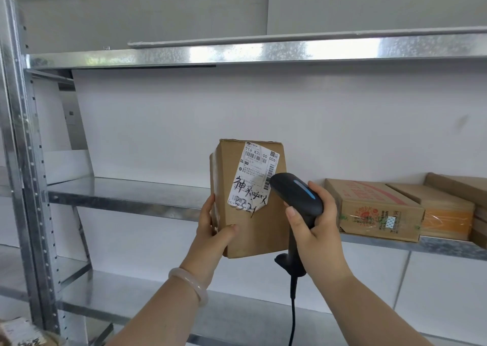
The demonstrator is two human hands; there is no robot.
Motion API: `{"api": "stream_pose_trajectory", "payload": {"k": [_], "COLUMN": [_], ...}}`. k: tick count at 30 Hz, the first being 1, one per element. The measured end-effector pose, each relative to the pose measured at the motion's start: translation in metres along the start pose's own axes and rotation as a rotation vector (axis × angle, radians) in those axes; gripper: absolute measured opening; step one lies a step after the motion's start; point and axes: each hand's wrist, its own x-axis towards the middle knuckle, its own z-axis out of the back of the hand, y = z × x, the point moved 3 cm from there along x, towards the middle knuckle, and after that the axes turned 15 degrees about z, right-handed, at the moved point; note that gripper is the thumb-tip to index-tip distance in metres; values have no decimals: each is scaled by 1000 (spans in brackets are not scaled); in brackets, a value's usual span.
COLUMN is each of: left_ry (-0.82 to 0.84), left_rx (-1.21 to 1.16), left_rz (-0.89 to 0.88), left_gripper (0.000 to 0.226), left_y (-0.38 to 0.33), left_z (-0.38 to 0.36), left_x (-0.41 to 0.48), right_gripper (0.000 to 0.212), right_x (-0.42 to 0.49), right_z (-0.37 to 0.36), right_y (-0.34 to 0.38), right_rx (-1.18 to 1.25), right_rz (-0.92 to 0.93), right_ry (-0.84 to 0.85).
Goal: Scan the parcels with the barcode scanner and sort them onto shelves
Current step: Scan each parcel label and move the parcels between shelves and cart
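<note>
Parcel [253, 200]: held upright before the middle shelf's [126, 195] front edge, left hand [213, 227] gripping its side. Right hand [313, 221] wraps scanner [295, 198]; advise aiming squarely at label [254, 177], off the wrinkles.

I am looking at a galvanised steel shelving rack [39, 200], with its perforated upright post [14, 95] at the left and three sheet-metal levels in view. A long white panel [290, 39] lies flat on the top shelf [210, 55], reaching to the right edge of my view. At the right end of the middle shelf [126, 192], a printed cardboard carton [374, 208] sits at the front edge. Just to its right is a brown box [445, 213] with an orange front face, with another brown box [461, 184] beyond it, and the bottom shelf [158, 301] runs below.
</note>
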Motion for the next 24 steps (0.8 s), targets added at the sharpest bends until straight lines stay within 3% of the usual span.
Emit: {"api": "stream_pose_trajectory", "payload": {"k": [3,7,11,15,24], "left_ry": [-4,-57,-158,-168,-260], "left_rx": [15,-19,11,48,121], "left_rz": [47,82,30,14,88], "left_gripper": [83,75,93,77,78], "left_y": [0,3,4,9,31], "left_z": [4,4,2,5,22], "left_x": [2,2,-5,-11,-24], "right_gripper": [52,55,56,55,56], "right_x": [-8,-21,-30,-34,-54], "right_z": [-1,-5,-8,-8,-12], "right_y": [-1,-3,-3,-4,-10], "right_rx": [-23,-39,-15,-8,20], "right_rz": [21,17,-9,-29,-45], "right_ry": [34,98,159,201,247]}}
